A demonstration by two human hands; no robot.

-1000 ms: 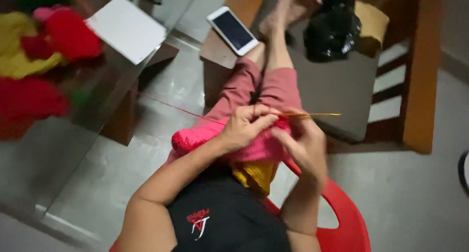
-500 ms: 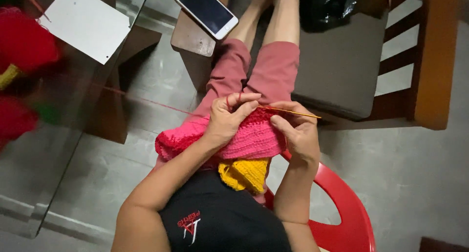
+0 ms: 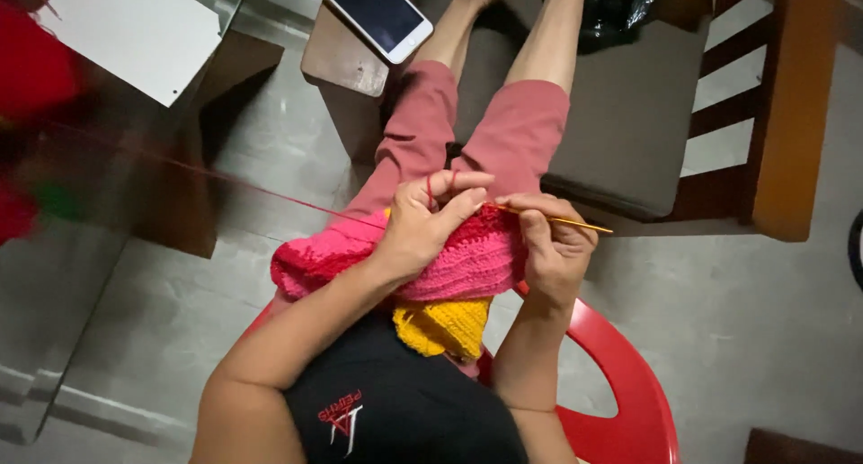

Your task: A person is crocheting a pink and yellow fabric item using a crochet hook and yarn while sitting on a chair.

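Crocheting a row along the top edge of the pink crochet piece (image 3: 467, 257) seems to be the step we have in hand. Nearest us, that piece lies over our lap with a yellow crocheted section (image 3: 445, 325) hanging below it, above the rim of the red plastic chair (image 3: 629, 401). Our left hand (image 3: 422, 226) is closed on the fabric's top edge, red yarn looped over a finger. Our right hand (image 3: 553, 248) is pinched shut around one golden crochet hook (image 3: 562, 219), its tip at the fabric edge beside the left fingers. We judge the next move calls for catching the yarn with the hook tip and keeping it taut. One red yarn strand (image 3: 225, 181) runs left from the work toward the glass table (image 3: 54, 338). Farther off we count one white smartphone (image 3: 370, 13) on a wooden stool, one white paper sheet (image 3: 135, 32), and one black bag (image 3: 620, 5) on the wooden chair (image 3: 791, 113).
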